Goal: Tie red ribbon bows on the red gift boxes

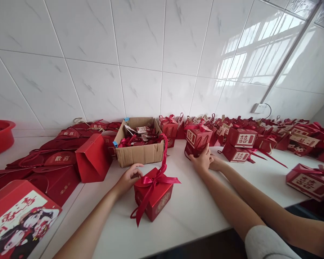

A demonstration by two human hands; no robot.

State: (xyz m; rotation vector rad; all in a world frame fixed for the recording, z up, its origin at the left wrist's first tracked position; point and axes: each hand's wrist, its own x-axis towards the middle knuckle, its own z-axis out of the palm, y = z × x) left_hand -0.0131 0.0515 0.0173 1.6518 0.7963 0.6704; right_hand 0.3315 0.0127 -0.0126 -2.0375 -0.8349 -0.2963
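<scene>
A red gift box tied with a shiny ribbon bow stands on the white table in front of me. My left hand is at its back left corner, fingers loosely curved and apart; whether they touch the box is unclear. Farther right, my right hand has its fingers around the lower front of another red gift box with a bow and a double-happiness label. A co-worker's hand reaches in just behind my right hand, its fingers partly hidden.
An open cardboard box of tags and ribbons stands near the tiled wall. Red bags lie to the left, by a red basin. More gift boxes fill the right side, with another box near the table edge.
</scene>
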